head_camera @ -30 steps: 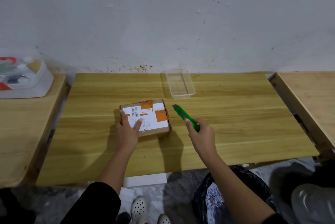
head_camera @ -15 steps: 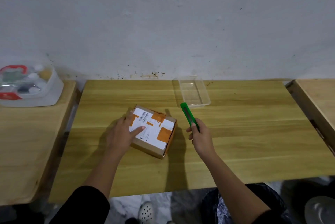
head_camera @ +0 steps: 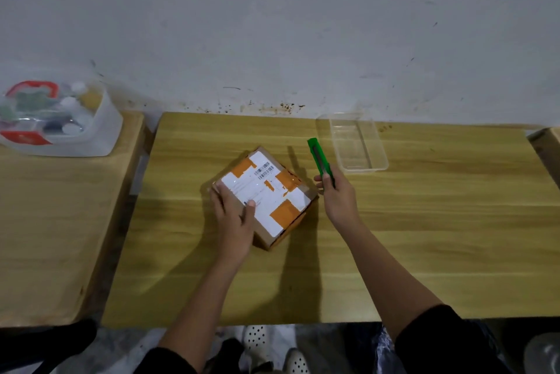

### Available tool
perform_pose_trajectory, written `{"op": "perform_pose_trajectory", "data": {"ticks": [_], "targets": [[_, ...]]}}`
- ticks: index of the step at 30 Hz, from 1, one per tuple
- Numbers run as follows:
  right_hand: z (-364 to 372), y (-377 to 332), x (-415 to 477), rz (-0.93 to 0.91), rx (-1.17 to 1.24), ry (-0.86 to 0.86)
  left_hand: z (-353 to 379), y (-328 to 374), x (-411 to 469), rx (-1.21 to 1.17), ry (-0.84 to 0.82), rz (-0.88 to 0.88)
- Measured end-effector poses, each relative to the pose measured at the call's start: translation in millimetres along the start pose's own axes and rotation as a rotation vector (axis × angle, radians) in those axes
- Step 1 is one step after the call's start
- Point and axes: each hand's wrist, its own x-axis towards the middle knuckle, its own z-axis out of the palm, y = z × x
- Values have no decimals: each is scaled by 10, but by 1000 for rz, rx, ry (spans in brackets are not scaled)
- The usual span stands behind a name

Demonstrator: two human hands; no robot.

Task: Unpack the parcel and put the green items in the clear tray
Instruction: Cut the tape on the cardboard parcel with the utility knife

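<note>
A small cardboard parcel (head_camera: 266, 195) with a white label and orange tape lies turned at an angle in the middle of the wooden table (head_camera: 394, 237), sealed. My left hand (head_camera: 233, 216) rests on its near left corner, fingers spread over the top. My right hand (head_camera: 336, 195) is just right of the parcel and grips a green utility knife (head_camera: 319, 158), which points up and away from me. The clear tray (head_camera: 357, 143) stands empty near the wall, just right of the knife's tip.
A white plastic bin (head_camera: 60, 122) with a red handle and mixed small items sits on a second table at the left. Another table edge (head_camera: 545, 143) shows at the far right. The wall runs along the back of the table.
My left hand has turned the parcel further so it sits diagonally. My right hand has lifted the green knife from the table and moved it up beside the parcel.
</note>
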Motion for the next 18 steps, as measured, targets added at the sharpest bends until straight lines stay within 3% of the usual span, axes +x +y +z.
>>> {"op": "perform_pose_trajectory", "data": {"ticks": [6, 18], "targets": [[355, -15, 434, 76, -107, 34, -251, -49, 575, -57, -72, -23], [729, -6, 985, 148, -131, 292, -262, 4, 1059, -197, -211, -97]]}}
